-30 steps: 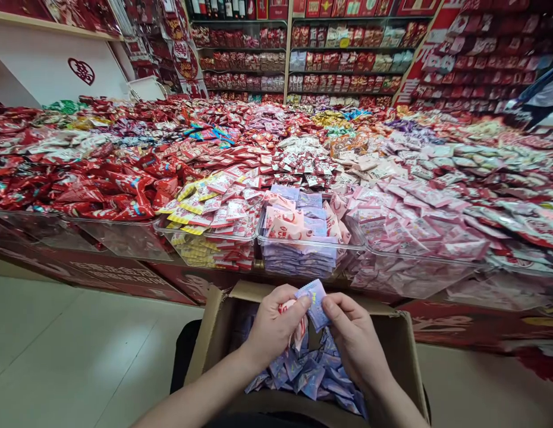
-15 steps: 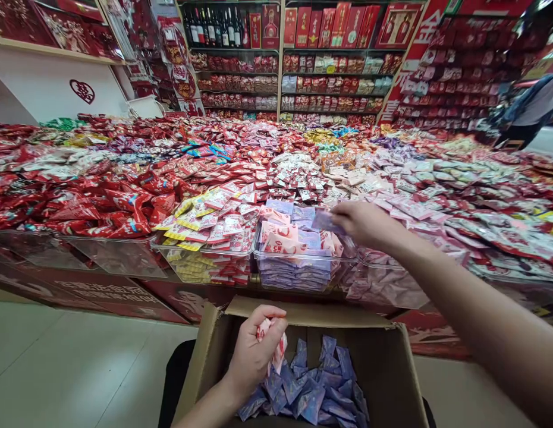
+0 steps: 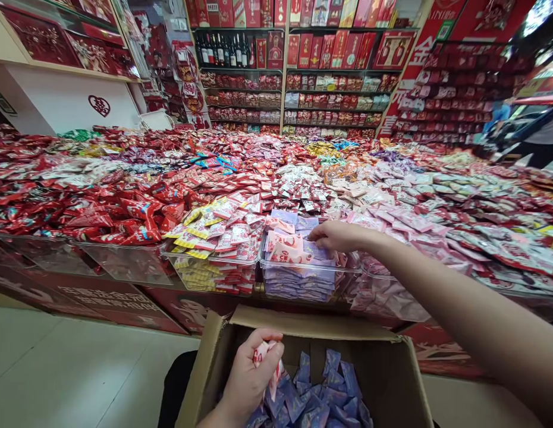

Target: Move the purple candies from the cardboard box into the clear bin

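Note:
My left hand (image 3: 252, 374) is closed around pink-and-white candy packets (image 3: 273, 380) with red print, above the open cardboard box (image 3: 417, 380). Below it, in the box, lies a heap of purple candy packets (image 3: 334, 395). Further forward, my right hand (image 3: 341, 236) reaches into a clear plastic bin (image 3: 310, 266). Its bent fingers are on a purple packet (image 3: 320, 249) at the bin's right side; the fingertips are partly hidden. Pink packets (image 3: 285, 245) lie beside it on top, and stacked purple packets (image 3: 298, 284) show through the bin's front wall.
Yellow-and-white packets (image 3: 214, 229) fill the bin on the left, and pale pink packets (image 3: 392, 291) the one on the right. Red packets (image 3: 138, 220) lie farther left. Shelves with bottles (image 3: 223, 50) stand behind the display. A person (image 3: 544, 137) is at the far right.
My right hand has moved down and left with the purple packet, onto the packets in the bin. My left hand keeps its hold on the pink packets. The camera view has tilted slightly up.

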Motion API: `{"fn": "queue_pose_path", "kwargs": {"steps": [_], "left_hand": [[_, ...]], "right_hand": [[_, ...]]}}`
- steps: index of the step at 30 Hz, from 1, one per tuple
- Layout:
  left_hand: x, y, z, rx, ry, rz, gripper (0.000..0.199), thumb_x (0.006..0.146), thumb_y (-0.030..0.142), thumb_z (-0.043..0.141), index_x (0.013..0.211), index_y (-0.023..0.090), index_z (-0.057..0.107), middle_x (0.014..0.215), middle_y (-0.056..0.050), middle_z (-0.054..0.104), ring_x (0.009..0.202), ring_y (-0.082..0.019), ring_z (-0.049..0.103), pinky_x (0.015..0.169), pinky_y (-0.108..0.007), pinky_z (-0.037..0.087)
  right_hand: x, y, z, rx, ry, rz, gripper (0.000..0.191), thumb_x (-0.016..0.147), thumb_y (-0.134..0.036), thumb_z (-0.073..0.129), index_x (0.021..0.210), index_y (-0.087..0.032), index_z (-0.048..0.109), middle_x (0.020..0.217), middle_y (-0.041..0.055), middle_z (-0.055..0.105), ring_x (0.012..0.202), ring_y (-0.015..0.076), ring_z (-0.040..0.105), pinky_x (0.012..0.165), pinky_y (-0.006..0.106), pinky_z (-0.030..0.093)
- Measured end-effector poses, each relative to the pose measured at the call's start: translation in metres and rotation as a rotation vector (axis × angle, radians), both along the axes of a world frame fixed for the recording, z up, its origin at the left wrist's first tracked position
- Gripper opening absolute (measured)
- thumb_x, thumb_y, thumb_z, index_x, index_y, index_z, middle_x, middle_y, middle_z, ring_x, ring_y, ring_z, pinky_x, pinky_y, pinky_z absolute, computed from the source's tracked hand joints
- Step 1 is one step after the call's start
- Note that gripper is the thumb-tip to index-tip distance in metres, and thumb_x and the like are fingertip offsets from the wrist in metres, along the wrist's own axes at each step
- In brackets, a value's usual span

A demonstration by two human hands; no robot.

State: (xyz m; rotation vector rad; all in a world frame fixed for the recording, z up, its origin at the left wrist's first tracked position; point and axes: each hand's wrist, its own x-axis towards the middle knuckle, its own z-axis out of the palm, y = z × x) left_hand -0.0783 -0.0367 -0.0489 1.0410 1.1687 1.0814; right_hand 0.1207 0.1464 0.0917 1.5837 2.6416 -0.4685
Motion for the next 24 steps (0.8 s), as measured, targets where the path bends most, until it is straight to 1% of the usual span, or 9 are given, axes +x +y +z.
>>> {"fn": "queue_pose_path", "kwargs": {"steps": [4, 5, 6, 8, 10, 13, 16, 19, 24], "left_hand": [[-0.009, 0.001, -0.006, 0.004, 0.050, -0.109, 0.027, 0.068, 0.038, 0.059, 0.084, 0.018, 0.055, 0.068, 0.001, 0.053, 0.058, -0.009, 0.047, 0.056, -0.020, 0.039], [-0.012, 0.000, -0.009, -0.003, 0.080, -0.165, 0.027, 0.067, 0.037, 0.060, 0.084, 0.017, 0.055, 0.068, 0.001, 0.053, 0.059, -0.009, 0.046, 0.056, -0.019, 0.038], [-0.015, -0.001, -0.012, -0.013, 0.116, -0.218, 0.026, 0.066, 0.036, 0.061, 0.083, 0.017, 0.056, 0.067, 0.002, 0.052, 0.058, -0.009, 0.045, 0.055, -0.019, 0.036], [-0.019, -0.003, -0.020, -0.027, 0.190, -0.279, 0.023, 0.066, 0.034, 0.061, 0.078, 0.015, 0.056, 0.064, 0.002, 0.050, 0.056, -0.009, 0.042, 0.054, -0.019, 0.034], [-0.019, -0.005, -0.030, -0.028, 0.244, -0.271, 0.020, 0.068, 0.033, 0.058, 0.076, 0.015, 0.055, 0.063, 0.003, 0.048, 0.057, -0.009, 0.041, 0.055, -0.019, 0.033], [-0.015, -0.005, -0.043, -0.043, 0.257, -0.207, 0.021, 0.070, 0.035, 0.055, 0.076, 0.015, 0.055, 0.062, 0.003, 0.048, 0.058, -0.010, 0.041, 0.057, -0.020, 0.034], [-0.012, -0.006, -0.054, -0.073, 0.230, -0.162, 0.024, 0.069, 0.038, 0.055, 0.075, 0.015, 0.054, 0.062, 0.002, 0.050, 0.058, -0.011, 0.043, 0.057, -0.021, 0.035], [-0.011, -0.011, -0.065, -0.063, 0.233, -0.133, 0.026, 0.067, 0.040, 0.057, 0.071, 0.015, 0.054, 0.062, 0.002, 0.051, 0.060, -0.011, 0.045, 0.060, -0.022, 0.036], [-0.009, -0.023, -0.087, -0.167, 0.206, -0.178, 0.032, 0.064, 0.047, 0.057, 0.069, 0.017, 0.047, 0.048, 0.007, 0.042, 0.040, -0.007, 0.039, 0.043, -0.019, 0.031]], "right_hand": [[0.011, -0.053, 0.021, 0.304, 0.238, -0.107, 0.028, 0.075, -0.023, 0.047, 0.098, -0.015, 0.061, 0.094, 0.0082, 0.064, 0.083, 0.0196, 0.057, 0.071, 0.028, 0.041], [0.014, -0.073, 0.019, 0.268, 0.332, -0.090, 0.026, 0.076, -0.027, 0.047, 0.095, -0.018, 0.062, 0.091, 0.0060, 0.064, 0.081, 0.0182, 0.057, 0.070, 0.027, 0.041], [0.017, -0.096, 0.010, 0.135, 0.397, -0.032, 0.023, 0.077, -0.029, 0.046, 0.090, -0.020, 0.063, 0.085, 0.0035, 0.065, 0.076, 0.0166, 0.058, 0.067, 0.025, 0.042], [0.020, -0.137, -0.029, -0.272, 0.449, 0.094, 0.021, 0.077, -0.029, 0.045, 0.083, -0.023, 0.064, 0.078, 0.0005, 0.066, 0.071, 0.0152, 0.059, 0.064, 0.023, 0.043], [0.020, -0.168, -0.093, -0.597, 0.397, 0.070, 0.019, 0.070, -0.028, 0.052, 0.083, -0.026, 0.065, 0.076, 0.0003, 0.066, 0.071, 0.0184, 0.061, 0.059, 0.025, 0.045], [0.013, -0.190, -0.201, -0.469, 0.167, -0.263, 0.056, 0.049, -0.012, 0.062, 0.103, -0.025, 0.060, 0.103, 0.0081, 0.061, 0.098, 0.0298, 0.054, 0.082, 0.034, 0.042], [0.001, -0.196, -0.275, -0.346, 0.104, -0.346, 0.075, 0.044, 0.000, 0.053, 0.115, -0.025, 0.052, 0.122, 0.0105, 0.049, 0.117, 0.0343, 0.036, 0.090, 0.039, 0.036], [-0.014, -0.198, -0.308, -0.269, 0.042, -0.383, 0.060, 0.056, -0.002, 0.045, 0.106, -0.034, 0.058, 0.114, 0.0056, 0.056, 0.113, 0.0323, 0.041, 0.085, 0.046, 0.038], [-0.018, -0.195, -0.320, -0.336, 0.079, -0.409, 0.042, 0.059, -0.002, 0.040, 0.083, -0.025, 0.066, 0.088, 0.0101, 0.065, 0.096, 0.0312, 0.055, 0.073, 0.043, 0.043]]}}
